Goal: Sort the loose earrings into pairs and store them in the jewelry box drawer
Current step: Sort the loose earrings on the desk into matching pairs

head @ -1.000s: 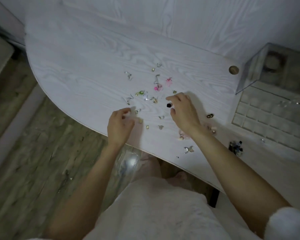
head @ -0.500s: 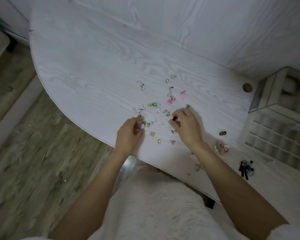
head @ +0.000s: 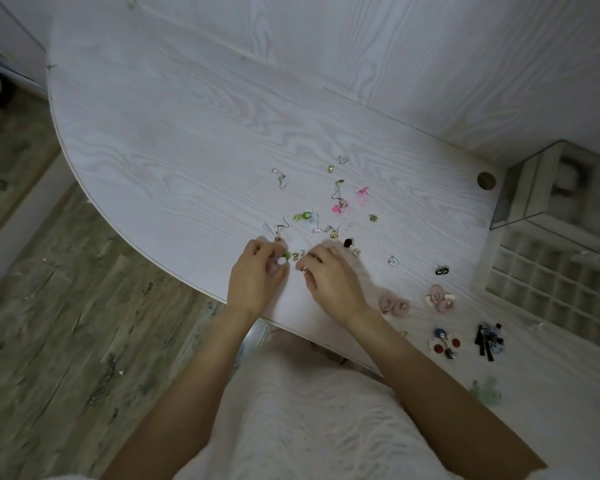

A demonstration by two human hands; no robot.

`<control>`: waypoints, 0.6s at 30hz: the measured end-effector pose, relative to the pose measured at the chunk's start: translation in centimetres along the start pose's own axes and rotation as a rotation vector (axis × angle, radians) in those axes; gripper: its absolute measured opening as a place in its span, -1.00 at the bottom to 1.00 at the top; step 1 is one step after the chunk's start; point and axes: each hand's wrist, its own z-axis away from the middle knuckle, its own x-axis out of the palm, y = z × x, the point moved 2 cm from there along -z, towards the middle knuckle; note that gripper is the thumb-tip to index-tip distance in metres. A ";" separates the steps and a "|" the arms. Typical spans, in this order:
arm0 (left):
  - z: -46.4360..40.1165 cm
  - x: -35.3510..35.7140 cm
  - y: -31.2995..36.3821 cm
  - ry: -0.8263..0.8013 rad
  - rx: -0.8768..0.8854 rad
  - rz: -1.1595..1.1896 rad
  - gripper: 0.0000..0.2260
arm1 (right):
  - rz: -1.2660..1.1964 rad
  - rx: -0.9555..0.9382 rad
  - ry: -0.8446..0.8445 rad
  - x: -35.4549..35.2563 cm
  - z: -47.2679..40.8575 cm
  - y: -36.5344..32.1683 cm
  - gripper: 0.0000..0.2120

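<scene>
left hand (head: 257, 277): pinches green earring (head: 284, 257) | right hand (head: 329, 280): fingers curled, grip unclear | earring axis unclear

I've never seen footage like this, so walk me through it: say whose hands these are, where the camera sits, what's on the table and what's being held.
There is no machine here. A person wears a camera on the head, looking down, so you see their own two arms. The left hand pinches a small green earring at its fingertips. The right hand is curled over the table beside it; something small may sit in its grip, but I cannot tell. Loose earrings are scattered ahead, among them a pink earring and a black stud. Larger ones lie to the right, such as the pale pink flowers. On the far right stands the clear jewelry box, its divided drawer pulled out.
</scene>
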 end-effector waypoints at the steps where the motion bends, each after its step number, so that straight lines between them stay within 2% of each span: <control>1: -0.1 -0.1 -0.2 0.002 0.009 -0.009 -0.85 | 0.003 0.008 0.002 -0.1 -0.1 0.1 -0.81; 7: 0.2 -0.6 -1.2 0.054 0.036 -0.061 -0.86 | 0.001 0.060 0.065 -1.7 -0.5 1.7 -0.84; 12: 0.1 -0.8 -1.6 0.056 0.033 -0.046 -0.85 | 0.062 -0.260 -0.131 -0.9 -0.2 0.2 -0.83; 14: -0.1 -0.9 -1.5 0.051 0.050 -0.042 -0.84 | 0.057 -0.218 -0.126 -0.3 -0.4 0.4 -0.86; 18: 0.0 -0.9 -1.5 0.035 0.061 -0.035 -0.86 | 0.019 -0.015 0.027 -1.1 -1.5 1.4 -0.91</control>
